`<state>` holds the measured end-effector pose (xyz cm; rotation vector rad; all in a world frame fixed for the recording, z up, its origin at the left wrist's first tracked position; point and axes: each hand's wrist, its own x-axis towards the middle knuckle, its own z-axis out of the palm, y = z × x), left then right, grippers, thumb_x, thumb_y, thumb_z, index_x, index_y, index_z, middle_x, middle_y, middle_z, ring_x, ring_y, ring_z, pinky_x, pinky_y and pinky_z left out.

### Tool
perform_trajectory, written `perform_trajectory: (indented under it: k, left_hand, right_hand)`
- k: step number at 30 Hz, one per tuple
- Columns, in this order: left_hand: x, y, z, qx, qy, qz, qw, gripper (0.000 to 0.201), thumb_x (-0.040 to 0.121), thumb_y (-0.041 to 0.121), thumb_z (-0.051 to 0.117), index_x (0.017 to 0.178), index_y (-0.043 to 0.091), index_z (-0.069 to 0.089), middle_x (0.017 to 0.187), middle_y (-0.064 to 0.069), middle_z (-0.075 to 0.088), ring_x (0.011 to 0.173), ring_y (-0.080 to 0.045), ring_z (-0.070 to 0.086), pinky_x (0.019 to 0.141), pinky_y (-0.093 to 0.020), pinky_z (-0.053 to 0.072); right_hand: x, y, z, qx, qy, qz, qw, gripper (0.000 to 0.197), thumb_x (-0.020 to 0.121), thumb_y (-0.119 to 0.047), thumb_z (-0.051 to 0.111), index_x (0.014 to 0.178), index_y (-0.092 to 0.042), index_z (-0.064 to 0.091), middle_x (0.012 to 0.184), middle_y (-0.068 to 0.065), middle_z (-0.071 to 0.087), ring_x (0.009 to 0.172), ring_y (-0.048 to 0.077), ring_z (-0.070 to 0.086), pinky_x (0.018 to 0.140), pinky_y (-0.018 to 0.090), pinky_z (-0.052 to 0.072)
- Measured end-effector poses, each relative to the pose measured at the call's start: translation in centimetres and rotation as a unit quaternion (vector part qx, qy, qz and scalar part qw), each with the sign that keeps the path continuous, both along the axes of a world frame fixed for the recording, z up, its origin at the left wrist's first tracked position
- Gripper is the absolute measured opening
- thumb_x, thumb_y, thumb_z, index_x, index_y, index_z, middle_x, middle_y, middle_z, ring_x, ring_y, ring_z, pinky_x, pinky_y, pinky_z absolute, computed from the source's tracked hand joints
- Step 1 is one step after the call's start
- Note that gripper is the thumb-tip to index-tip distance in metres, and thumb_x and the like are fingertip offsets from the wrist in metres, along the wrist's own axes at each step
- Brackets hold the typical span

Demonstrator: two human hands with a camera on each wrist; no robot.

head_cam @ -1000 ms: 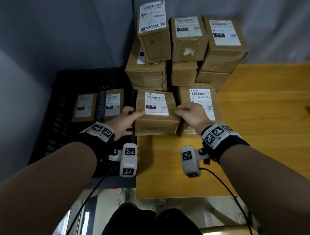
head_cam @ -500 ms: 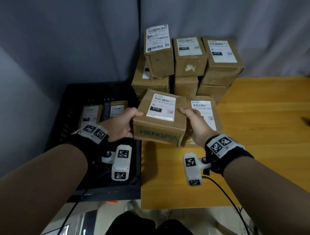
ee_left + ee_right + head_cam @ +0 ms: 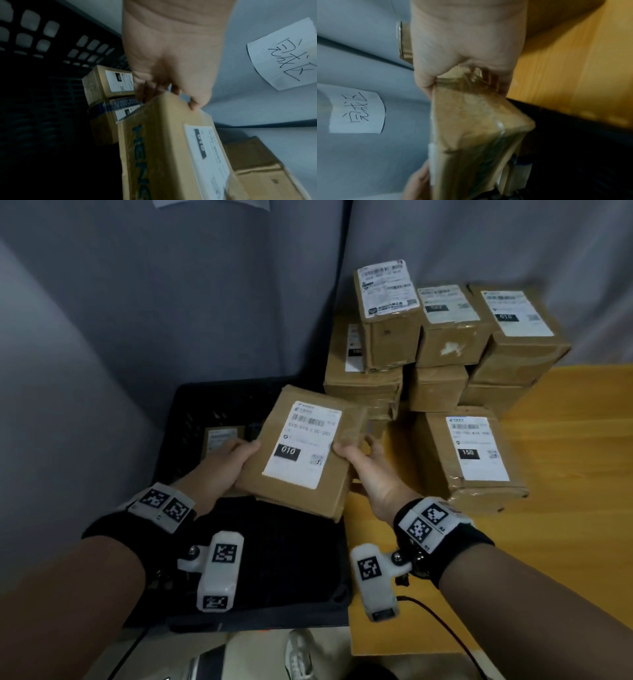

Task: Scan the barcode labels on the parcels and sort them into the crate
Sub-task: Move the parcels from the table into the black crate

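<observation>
Box (image 3: 301, 453) marked 010 held in the air above black crate (image 3: 191, 419), label up | left hand (image 3: 219, 470) grips its left edge | right hand (image 3: 368, 470) grips its right edge | stacked boxes (image 3: 442, 337) on table (image 3: 565, 474)

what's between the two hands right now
The 010 parcel, gripped at its sides by the left hand and right hand above the black crate; the head view shows it.
</observation>
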<state>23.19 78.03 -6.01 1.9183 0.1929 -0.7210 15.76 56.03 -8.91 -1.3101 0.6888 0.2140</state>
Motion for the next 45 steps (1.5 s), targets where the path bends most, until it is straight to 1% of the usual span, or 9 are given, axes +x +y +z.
perform_trajectory:
  k: [4, 7, 10, 14, 23, 32, 37, 40, 45]
  left_hand:
    - [2.1, 4.9, -1.8, 0.236, -0.149, -0.099, 0.955, 0.009, 0.093, 0.03, 0.054, 0.091, 0.023, 0.059, 0.102, -0.001, 0.06, 0.098, -0.021, 0.054, 0.086, -0.034, 0.042]
    - [4.2, 8.7, -4.4, 0.389, -0.194, -0.12, 0.893, 0.042, 0.089, 0.033, 0.059, 0.125, 0.011, 0.053, 0.131, -0.018, 0.049, 0.12, -0.037, 0.045, 0.099, -0.042, 0.04]
    - [5.2, 11.3, -7.2, 0.424, -0.208, -0.124, 0.872, 0.062, 0.089, 0.031, 0.061, 0.142, 0.008, 0.037, 0.144, -0.022, 0.035, 0.129, -0.04, 0.036, 0.105, -0.045, 0.032]
    - [6.4, 13.1, -10.1, 0.44, -0.269, -0.163, 0.841, 0.071, 0.089, 0.024, 0.061, 0.147, 0.001, 0.027, 0.143, -0.027, 0.035, 0.126, -0.044, 0.036, 0.103, -0.047, 0.03]
    - [6.7, 15.0, -14.6, 0.356, -0.368, -0.107, 0.852, 0.052, 0.089, -0.003, 0.048, 0.139, -0.008, 0.037, 0.141, -0.03, 0.038, 0.124, -0.047, 0.042, 0.106, -0.051, 0.034]
    - [6.6, 15.0, -15.2, 0.385, -0.369, -0.128, 0.836, 0.053, 0.091, 0.005, 0.046, 0.142, -0.002, 0.035, 0.146, -0.029, 0.031, 0.126, -0.047, 0.038, 0.104, -0.052, 0.035]
    - [6.5, 15.0, -15.3, 0.384, -0.373, -0.119, 0.837, 0.051, 0.091, 0.005, 0.048, 0.141, -0.002, 0.037, 0.147, -0.027, 0.031, 0.128, -0.046, 0.037, 0.102, -0.053, 0.037]
    - [6.6, 15.0, -15.3, 0.392, -0.377, -0.115, 0.831, 0.049, 0.092, 0.007, 0.049, 0.139, -0.001, 0.039, 0.146, -0.026, 0.032, 0.127, -0.045, 0.038, 0.1, -0.052, 0.039]
    - [6.5, 14.8, -15.3, 0.395, -0.389, -0.117, 0.824, 0.049, 0.091, 0.01, 0.052, 0.137, -0.003, 0.041, 0.146, -0.026, 0.034, 0.125, -0.046, 0.041, 0.1, -0.051, 0.038]
  right_hand:
    - [2.5, 4.8, -1.7, -0.025, 0.025, 0.017, 0.999, 0.094, 0.078, -0.033, 0.078, 0.15, -0.022, 0.018, 0.134, 0.006, 0.053, 0.111, 0.023, 0.057, 0.093, 0.038, 0.048]
    - [3.9, 7.4, -3.9, -0.018, 0.066, 0.056, 0.996, 0.1, 0.08, -0.034, 0.077, 0.153, -0.024, 0.009, 0.141, 0.007, 0.045, 0.108, 0.024, 0.052, 0.09, 0.038, 0.045]
    - [4.8, 9.2, -7.1, -0.013, 0.116, 0.078, 0.99, 0.105, 0.079, -0.031, 0.078, 0.154, -0.025, 0.004, 0.143, 0.01, 0.043, 0.117, 0.031, 0.052, 0.096, 0.043, 0.047]
    - [5.4, 11.5, -11.5, -0.023, 0.155, 0.09, 0.984, 0.099, 0.074, -0.024, 0.08, 0.151, -0.027, 0.019, 0.13, 0.01, 0.055, 0.109, 0.03, 0.058, 0.09, 0.044, 0.053]
    - [7.2, 15.4, -18.0, 0.01, 0.175, 0.118, 0.977, 0.098, 0.067, -0.01, 0.078, 0.149, -0.027, 0.027, 0.116, 0.008, 0.063, 0.098, 0.028, 0.062, 0.08, 0.042, 0.055]
    - [7.1, 15.1, -19.0, -0.034, 0.176, 0.183, 0.967, 0.064, 0.077, -0.018, 0.076, 0.133, -0.024, 0.044, 0.108, 0.0, 0.063, 0.088, 0.015, 0.06, 0.064, 0.029, 0.05]
    - [6.5, 16.4, -20.1, -0.006, 0.221, 0.215, 0.951, 0.074, 0.07, -0.043, 0.077, 0.134, -0.019, 0.048, 0.121, 0.004, 0.063, 0.105, 0.025, 0.062, 0.082, 0.043, 0.055]
    - [6.6, 17.0, -20.8, -0.03, 0.189, 0.19, 0.963, 0.069, 0.076, -0.032, 0.079, 0.136, -0.018, 0.047, 0.127, 0.004, 0.061, 0.108, 0.023, 0.06, 0.07, 0.033, 0.051]
    - [7.3, 18.1, -21.9, -0.202, 0.146, 0.176, 0.952, 0.054, 0.079, -0.028, 0.077, 0.124, -0.009, 0.056, 0.119, 0.008, 0.065, 0.105, 0.027, 0.063, 0.083, 0.036, 0.054]
